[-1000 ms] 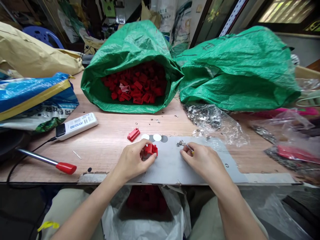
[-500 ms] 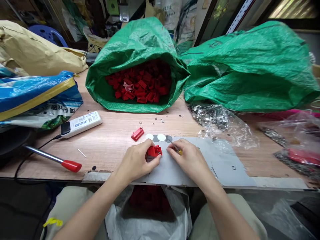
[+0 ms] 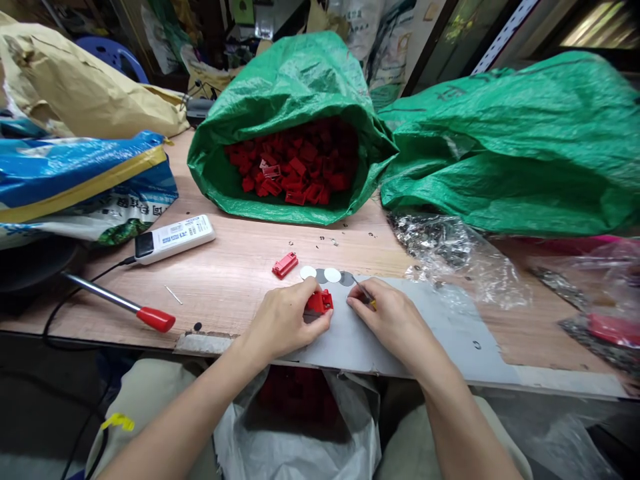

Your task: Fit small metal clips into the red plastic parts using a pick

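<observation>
Red and plastic, a small part (image 3: 325, 301) sits pinched in the left hand (image 3: 285, 321); at that hand's three o'clock, the right hand (image 3: 393, 313) grips a slim tool (image 3: 365, 291). Another red piece (image 3: 285, 265) lies at twelve.

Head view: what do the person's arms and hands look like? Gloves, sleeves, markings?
Left hand and right hand: both ungloved, no watch or bracelet visible. Left forearm and right forearm: no sleeves or markings visible.

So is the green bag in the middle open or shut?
Open. The middle green bag gapes at the front, and you can see lots of red pieces inside.
</observation>
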`<state>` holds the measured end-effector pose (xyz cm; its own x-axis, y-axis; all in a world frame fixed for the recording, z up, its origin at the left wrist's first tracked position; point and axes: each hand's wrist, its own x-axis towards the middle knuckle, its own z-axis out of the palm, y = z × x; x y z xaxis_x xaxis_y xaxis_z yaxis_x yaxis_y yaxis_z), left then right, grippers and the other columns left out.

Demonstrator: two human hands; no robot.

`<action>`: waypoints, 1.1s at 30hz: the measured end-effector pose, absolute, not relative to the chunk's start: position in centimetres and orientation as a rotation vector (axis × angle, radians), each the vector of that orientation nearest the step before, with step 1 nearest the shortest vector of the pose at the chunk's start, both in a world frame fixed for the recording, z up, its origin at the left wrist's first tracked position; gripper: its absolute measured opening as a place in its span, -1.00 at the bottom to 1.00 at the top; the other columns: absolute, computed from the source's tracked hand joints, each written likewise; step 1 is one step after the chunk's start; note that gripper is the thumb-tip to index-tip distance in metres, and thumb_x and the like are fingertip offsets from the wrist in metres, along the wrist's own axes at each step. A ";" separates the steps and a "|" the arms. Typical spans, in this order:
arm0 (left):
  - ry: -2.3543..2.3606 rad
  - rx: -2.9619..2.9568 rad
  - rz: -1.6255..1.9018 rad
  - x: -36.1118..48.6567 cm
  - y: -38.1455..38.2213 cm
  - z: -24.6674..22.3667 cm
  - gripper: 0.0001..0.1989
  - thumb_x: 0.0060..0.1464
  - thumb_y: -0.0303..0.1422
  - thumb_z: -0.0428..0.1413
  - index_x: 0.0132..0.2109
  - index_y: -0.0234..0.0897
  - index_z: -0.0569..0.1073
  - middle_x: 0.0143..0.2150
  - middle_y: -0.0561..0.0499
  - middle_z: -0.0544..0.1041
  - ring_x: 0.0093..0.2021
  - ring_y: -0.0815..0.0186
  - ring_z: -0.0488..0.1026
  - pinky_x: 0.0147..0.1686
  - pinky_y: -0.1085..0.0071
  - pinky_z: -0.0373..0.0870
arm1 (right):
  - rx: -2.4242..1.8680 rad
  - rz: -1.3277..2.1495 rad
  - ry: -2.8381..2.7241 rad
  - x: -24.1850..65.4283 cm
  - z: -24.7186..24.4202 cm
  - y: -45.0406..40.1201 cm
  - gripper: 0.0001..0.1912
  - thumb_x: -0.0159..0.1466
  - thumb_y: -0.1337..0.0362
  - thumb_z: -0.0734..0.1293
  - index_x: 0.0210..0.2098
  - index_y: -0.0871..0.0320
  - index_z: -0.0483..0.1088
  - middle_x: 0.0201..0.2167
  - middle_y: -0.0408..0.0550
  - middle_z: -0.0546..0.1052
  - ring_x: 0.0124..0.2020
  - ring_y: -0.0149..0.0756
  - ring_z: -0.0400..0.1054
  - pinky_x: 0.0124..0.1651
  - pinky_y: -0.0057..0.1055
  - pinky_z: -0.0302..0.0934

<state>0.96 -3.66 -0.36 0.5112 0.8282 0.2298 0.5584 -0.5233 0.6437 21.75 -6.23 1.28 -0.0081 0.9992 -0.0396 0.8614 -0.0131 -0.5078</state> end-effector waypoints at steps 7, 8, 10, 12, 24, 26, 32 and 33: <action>1.136 2.275 0.727 1.0 -3.8 -0.4 -0.83 0.15 -0.25 0.13 -0.21 -0.21 0.33 -0.38 0.09 0.49 -0.43 0.32 0.42 -0.41 0.42 0.21 | -1.986 0.658 -1.864 21.7 2.0 -5.8 -0.90 0.24 0.26 0.29 -0.40 0.11 0.38 -0.38 -0.09 0.52 -0.32 -0.20 0.38 -0.26 -0.33 0.13; 1.134 2.271 0.728 1.0 -3.8 -0.4 -0.83 0.15 -0.25 0.13 -0.21 -0.21 0.32 -0.39 0.09 0.49 -0.44 0.32 0.42 -0.42 0.42 0.21 | -1.946 0.734 -1.819 21.6 2.0 -5.6 -0.87 0.24 0.23 0.29 -0.41 0.11 0.40 -0.40 -0.10 0.52 -0.33 -0.22 0.38 -0.27 -0.34 0.13; 1.129 2.269 0.725 1.0 -3.7 -0.4 -0.82 0.15 -0.24 0.12 -0.24 -0.20 0.29 -0.40 0.09 0.48 -0.45 0.32 0.41 -0.43 0.42 0.20 | -1.845 0.901 -1.699 21.3 1.8 -5.4 -0.80 0.24 0.14 0.30 -0.40 0.12 0.44 -0.43 -0.13 0.52 -0.37 -0.25 0.36 -0.29 -0.36 0.13; 1.142 2.278 0.715 1.0 -3.7 -0.4 -0.79 0.15 -0.22 0.12 -0.28 -0.20 0.25 -0.43 0.09 0.44 -0.47 0.31 0.39 -0.45 0.42 0.16 | -1.762 1.023 -1.575 20.7 1.5 -5.2 -0.76 0.22 0.10 0.31 -0.42 0.14 0.45 -0.44 -0.12 0.53 -0.40 -0.27 0.35 -0.32 -0.39 0.13; 1.180 2.281 0.746 1.0 -3.5 -0.8 -0.73 0.13 -0.20 0.11 -0.33 -0.18 0.16 -0.48 0.11 0.38 -0.50 0.31 0.35 -0.48 0.41 0.09 | -1.796 0.927 -1.469 18.7 0.7 -4.7 -0.76 0.13 0.10 0.36 -0.51 0.15 0.45 -0.48 -0.07 0.56 -0.38 -0.22 0.40 -0.33 -0.39 0.17; 1.180 2.283 0.755 1.0 -3.5 -0.8 -0.73 0.13 -0.21 0.11 -0.33 -0.18 0.16 -0.49 0.11 0.38 -0.50 0.31 0.35 -0.49 0.42 0.10 | -1.781 0.952 -1.469 18.7 0.7 -4.7 -0.75 0.13 0.08 0.37 -0.50 0.15 0.45 -0.48 -0.07 0.56 -0.39 -0.22 0.39 -0.35 -0.40 0.17; 1.154 2.311 0.770 1.0 -3.6 -0.9 -0.74 0.13 -0.23 0.12 -0.34 -0.19 0.16 -0.47 0.11 0.38 -0.49 0.32 0.35 -0.49 0.42 0.12 | -1.773 1.051 -1.439 18.9 1.0 -4.9 -0.76 0.11 0.11 0.40 -0.48 0.18 0.50 -0.54 -0.11 0.53 -0.51 -0.32 0.31 -0.43 -0.43 0.13; 1.146 2.316 0.772 1.0 -3.6 -0.9 -0.74 0.12 -0.24 0.12 -0.34 -0.19 0.16 -0.47 0.11 0.38 -0.49 0.33 0.35 -0.48 0.42 0.12 | -1.763 1.065 -1.443 19.0 1.2 -5.0 -0.76 0.12 0.11 0.40 -0.47 0.19 0.51 -0.54 -0.12 0.52 -0.53 -0.35 0.29 -0.45 -0.45 0.12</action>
<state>0.98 -3.63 -0.91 0.5005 0.8174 0.2854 0.5712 -0.5595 0.6006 19.02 -4.98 1.22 0.0792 0.9765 -0.2005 0.4797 -0.2137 -0.8510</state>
